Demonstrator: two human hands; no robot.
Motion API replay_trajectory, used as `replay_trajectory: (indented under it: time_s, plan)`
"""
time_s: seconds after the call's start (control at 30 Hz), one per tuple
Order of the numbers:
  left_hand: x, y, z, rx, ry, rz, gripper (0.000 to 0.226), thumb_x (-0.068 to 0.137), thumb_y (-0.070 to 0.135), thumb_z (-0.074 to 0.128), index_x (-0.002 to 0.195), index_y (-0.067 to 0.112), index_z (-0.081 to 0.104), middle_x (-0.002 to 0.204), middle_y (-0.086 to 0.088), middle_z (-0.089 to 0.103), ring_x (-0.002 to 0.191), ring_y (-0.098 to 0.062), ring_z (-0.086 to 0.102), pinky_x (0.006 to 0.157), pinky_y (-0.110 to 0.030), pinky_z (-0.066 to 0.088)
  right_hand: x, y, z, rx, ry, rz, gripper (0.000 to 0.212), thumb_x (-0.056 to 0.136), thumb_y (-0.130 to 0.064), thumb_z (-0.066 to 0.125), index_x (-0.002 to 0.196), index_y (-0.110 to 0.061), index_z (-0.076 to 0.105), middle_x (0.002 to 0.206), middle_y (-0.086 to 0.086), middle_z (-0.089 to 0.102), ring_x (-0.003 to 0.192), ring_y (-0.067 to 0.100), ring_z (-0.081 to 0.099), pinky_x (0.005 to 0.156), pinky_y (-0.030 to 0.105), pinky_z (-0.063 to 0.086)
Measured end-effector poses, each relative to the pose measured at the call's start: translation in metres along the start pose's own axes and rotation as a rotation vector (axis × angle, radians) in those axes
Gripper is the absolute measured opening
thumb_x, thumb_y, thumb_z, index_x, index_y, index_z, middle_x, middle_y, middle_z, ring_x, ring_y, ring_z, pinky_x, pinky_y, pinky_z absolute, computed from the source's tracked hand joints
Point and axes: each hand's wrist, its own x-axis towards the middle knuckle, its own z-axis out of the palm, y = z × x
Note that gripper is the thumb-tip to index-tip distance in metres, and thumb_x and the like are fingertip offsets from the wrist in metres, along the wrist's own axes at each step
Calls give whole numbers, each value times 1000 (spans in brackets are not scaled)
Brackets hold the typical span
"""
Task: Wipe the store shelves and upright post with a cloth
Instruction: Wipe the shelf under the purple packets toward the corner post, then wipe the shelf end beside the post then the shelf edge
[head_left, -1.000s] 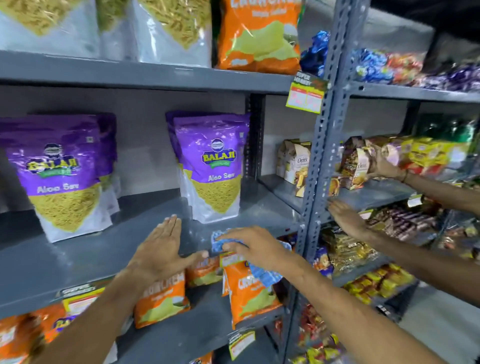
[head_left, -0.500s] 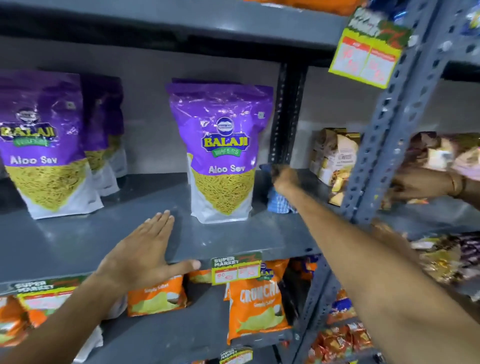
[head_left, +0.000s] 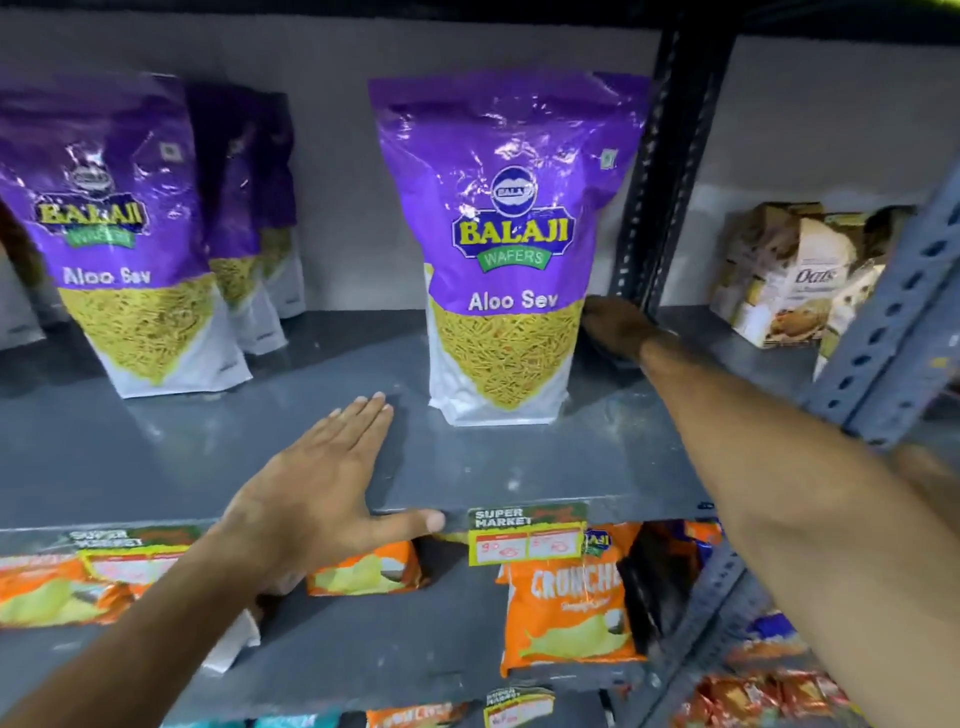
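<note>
My left hand (head_left: 322, 483) lies flat and open on the front of the grey metal shelf (head_left: 519, 467), thumb over its edge. My right hand (head_left: 618, 327) reaches deep to the back of that shelf. It presses down beside the dark rear upright post (head_left: 670, 156), just right of a purple Aloo Sev bag (head_left: 509, 249). The blue cloth is almost wholly hidden under this hand. A grey perforated front post (head_left: 893, 312) crosses the right side above my forearm.
More purple Aloo Sev bags (head_left: 114, 234) stand at the left of the shelf. Oats boxes (head_left: 795, 275) sit beyond the rear post. Orange snack bags (head_left: 566, 608) lie on the shelf below, behind a yellow price tag (head_left: 524, 535). A blurred hand of another person (head_left: 930, 478) shows at the right.
My right hand has carried the cloth from the shelf's front edge to the back corner by the rear post. The view has moved closer. My left hand has stayed flat on the shelf.
</note>
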Motion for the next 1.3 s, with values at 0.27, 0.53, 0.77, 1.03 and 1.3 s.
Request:
replay_trajectory:
  time_s: [0.27, 0.53, 0.77, 1.03, 1.3]
  plan:
    - [0, 2, 0, -37, -13, 5, 146, 59, 112, 11, 166, 14, -6, 176, 1, -10, 161, -10, -9, 132, -33, -1, -71, -1, 6, 236, 34, 161, 29, 90, -42, 62, 108, -22, 74, 106, 7, 75, 89, 27, 73, 76, 47, 61]
    - [-7, 7, -10, -49, -19, 29, 149, 60, 112, 10, 166, 7, 0, 176, -8, -2, 162, -19, 0, 132, -36, 1, -181, -59, -2, -29, 96, 167, 43, 97, -21, 43, 136, -37, 56, 144, 5, 56, 125, 34, 58, 99, 41, 49]
    - [-12, 9, -15, -44, -27, 30, 144, 66, 109, 17, 165, 6, -2, 176, -8, -3, 163, -20, 0, 132, -37, 2, -247, -98, -1, 64, 60, 70, 39, 104, -17, 47, 136, -35, 61, 149, -11, 53, 132, 17, 52, 104, 34, 41]
    - [-8, 5, -10, -36, -2, 44, 142, 68, 108, 18, 165, 6, -1, 176, -9, -2, 163, -22, 1, 131, -36, 2, -234, -66, 2, -43, 206, 257, 47, 100, -11, 43, 144, -26, 53, 150, 4, 52, 135, 28, 48, 106, 37, 42]
    - [-2, 1, -3, -30, 30, 44, 145, 64, 110, 12, 166, 8, -2, 176, -7, -4, 163, -20, -2, 132, -37, 2, -144, -42, -5, -83, 53, 303, 52, 92, -17, 43, 141, -27, 55, 147, 10, 56, 130, 31, 56, 107, 39, 46]
